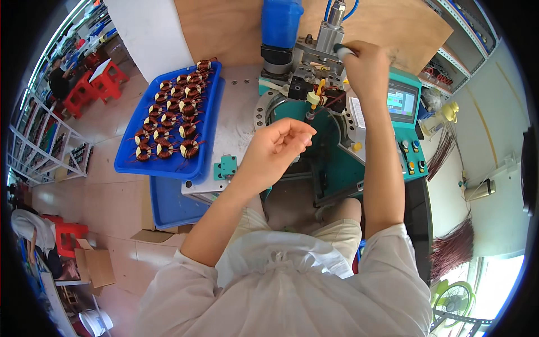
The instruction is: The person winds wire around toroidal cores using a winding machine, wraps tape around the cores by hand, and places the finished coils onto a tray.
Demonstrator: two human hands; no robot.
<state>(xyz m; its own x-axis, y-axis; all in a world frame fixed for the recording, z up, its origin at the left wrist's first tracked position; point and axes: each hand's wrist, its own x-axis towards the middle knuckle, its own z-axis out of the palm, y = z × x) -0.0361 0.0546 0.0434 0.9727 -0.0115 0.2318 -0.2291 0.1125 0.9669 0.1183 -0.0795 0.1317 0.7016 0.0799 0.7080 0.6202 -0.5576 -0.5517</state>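
My left hand (275,147) is in front of the winding machine (342,126), thumb and fingertips pinched together; whatever they hold is too small to make out. Raised at the machine's upper right, my right hand (368,67) is closed beside a silver cylinder (328,38). A small black-and-white piece (343,52) shows at its fingers; its kind is unclear. Between and below the hands, a ring core (316,100) with a pale section and dark red wire sits at the machine's black clamp (301,88). My left fingertips are close to the core, apart from it.
A blue tray (120,163) of several wound ring coils (189,148) lies at the left on the metal worktop (238,104). A blue motor cover (281,23) stands behind the machine. To the right are a screen (401,102), knobs and buttons (412,156), and hanging wire bundles (453,247).
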